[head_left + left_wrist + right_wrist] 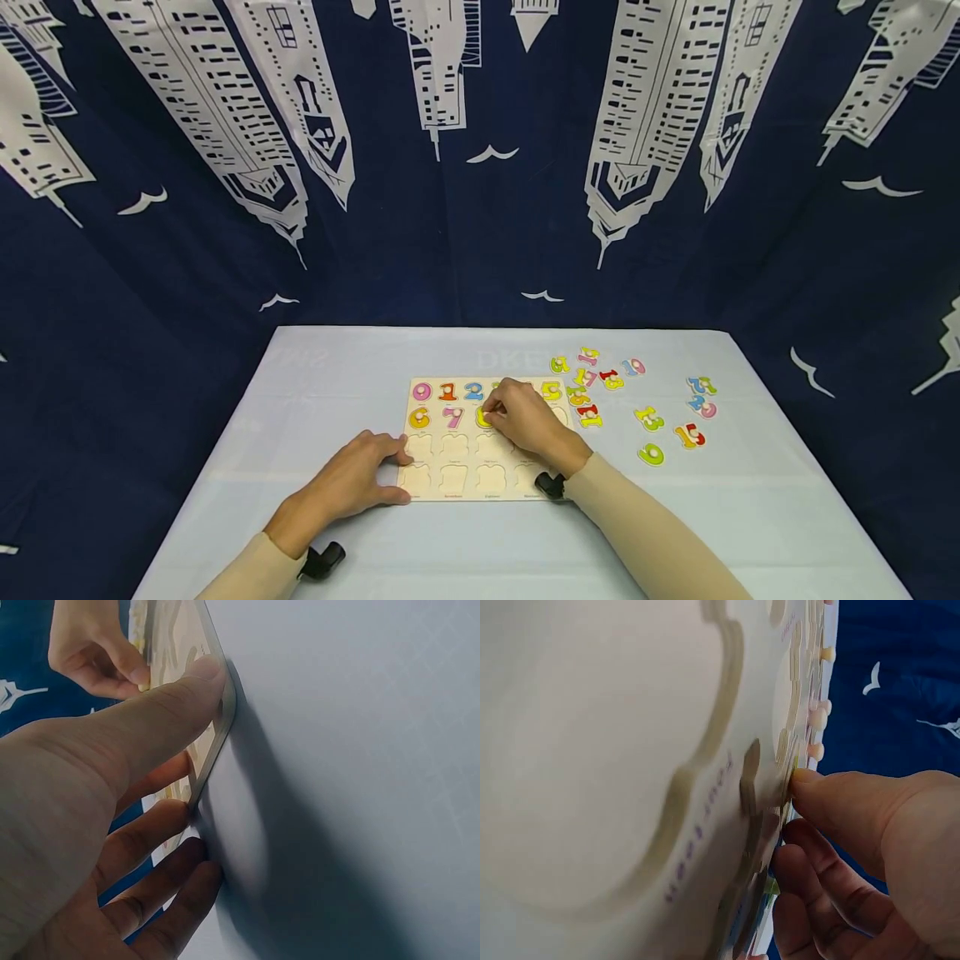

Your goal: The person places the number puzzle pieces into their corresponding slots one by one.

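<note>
Head view: a yellow number piece (482,419), pinched by the right hand (531,423), is at the pale wooden board (466,477), partly hidden by the fingers. Scalloped recesses (491,477) lie nearside of those fingers. The left hand (352,477), thumb and fingers apart, touches the board's edge. Rightward of the pinching fingers, colourful loose numbers (649,420) dot the smooth white tabletop (750,517).
</note>
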